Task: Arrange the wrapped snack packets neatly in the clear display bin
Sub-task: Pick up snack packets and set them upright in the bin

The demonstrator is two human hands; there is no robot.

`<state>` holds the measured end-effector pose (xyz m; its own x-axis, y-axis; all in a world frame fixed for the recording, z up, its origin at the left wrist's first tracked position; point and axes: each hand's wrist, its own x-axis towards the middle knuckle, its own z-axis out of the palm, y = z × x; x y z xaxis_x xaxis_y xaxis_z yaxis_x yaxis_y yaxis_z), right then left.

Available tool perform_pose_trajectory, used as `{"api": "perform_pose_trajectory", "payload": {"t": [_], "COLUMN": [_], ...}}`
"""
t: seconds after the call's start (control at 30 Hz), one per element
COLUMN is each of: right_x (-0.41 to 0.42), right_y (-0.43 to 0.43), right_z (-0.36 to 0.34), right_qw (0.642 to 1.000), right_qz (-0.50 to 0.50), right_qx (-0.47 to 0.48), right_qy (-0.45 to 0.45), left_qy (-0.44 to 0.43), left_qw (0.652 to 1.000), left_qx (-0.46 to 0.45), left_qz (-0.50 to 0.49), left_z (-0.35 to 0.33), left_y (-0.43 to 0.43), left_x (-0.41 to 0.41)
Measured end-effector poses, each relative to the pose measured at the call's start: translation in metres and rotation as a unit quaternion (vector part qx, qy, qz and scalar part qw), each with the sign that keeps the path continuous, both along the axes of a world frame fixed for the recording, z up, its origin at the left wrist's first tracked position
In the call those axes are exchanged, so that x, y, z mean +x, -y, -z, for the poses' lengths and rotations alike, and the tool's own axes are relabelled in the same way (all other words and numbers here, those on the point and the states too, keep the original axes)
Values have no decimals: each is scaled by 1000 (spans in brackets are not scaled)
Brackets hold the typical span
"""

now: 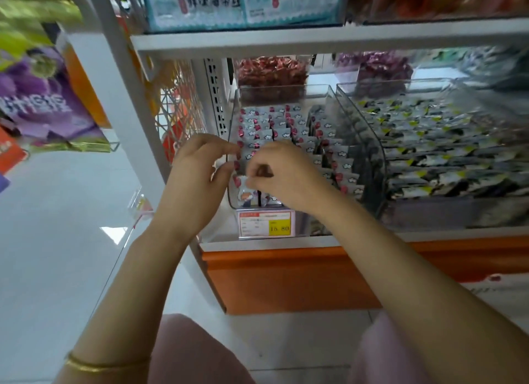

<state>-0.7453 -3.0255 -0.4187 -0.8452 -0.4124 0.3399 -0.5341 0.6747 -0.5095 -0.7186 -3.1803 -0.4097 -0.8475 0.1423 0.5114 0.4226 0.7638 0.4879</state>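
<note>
Where white-and-pink wrapped snack packets [269, 123] run rearward in the clear plastic bin [286, 86], the right hand [282, 176] pinches the frontmost one. The left hand [197, 174] is just beside it, fingers [229, 148] curled; its grip is unclear.

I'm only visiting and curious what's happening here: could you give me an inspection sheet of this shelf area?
Surface: white shelf ledge, orange base below.
Job's things: clear display bin holds white snack packets in upright rows.
Clutter: price tag at the bin's front; neighbouring bin of dark packets to the right.
Fingers: right hand pinches a front packet; left hand curled at the bin's left front corner, grip unclear.
Cables: nothing seen.
Surroundings: blue-white boxes on the upper shelf, purple bags left, pale floor.
</note>
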Motion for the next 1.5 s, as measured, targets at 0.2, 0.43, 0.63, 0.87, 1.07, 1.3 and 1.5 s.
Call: {"api": "perform_pose_trajectory", "payload": {"t": [0.2, 0.43, 0.63, 0.87, 1.07, 1.3, 1.5], "right_x": [2, 11, 25, 43, 51, 54, 58], "right_y": [-19, -39, -54, -76, -88, -92, -95], "right_z": [-7, -2, 2, -2, 10, 12, 17], "right_qw": [968, 892, 819, 856, 839, 822, 853], "right_qz": [24, 54, 19, -18, -3, -26, -9], "right_qx": [-245, -439, -542, -463, -465, -483, -451], "right_qy": [47, 91, 185, 231, 282, 300, 262], "left_qy": [-8, 72, 64, 144, 256, 284, 314], "left_qw": [999, 995, 993, 969, 890, 837, 806], "left_qx": [32, -52, -62, 114, 335, 446, 477], "left_qz": [-18, 55, 72, 166, 175, 140, 153], "left_z": [-6, -8, -7, 0, 7, 12, 13], "left_y": [-3, -7, -10, -12, -8, -11, -13], "left_x": [-12, -13, 2, 29, 37, 31, 25]}}
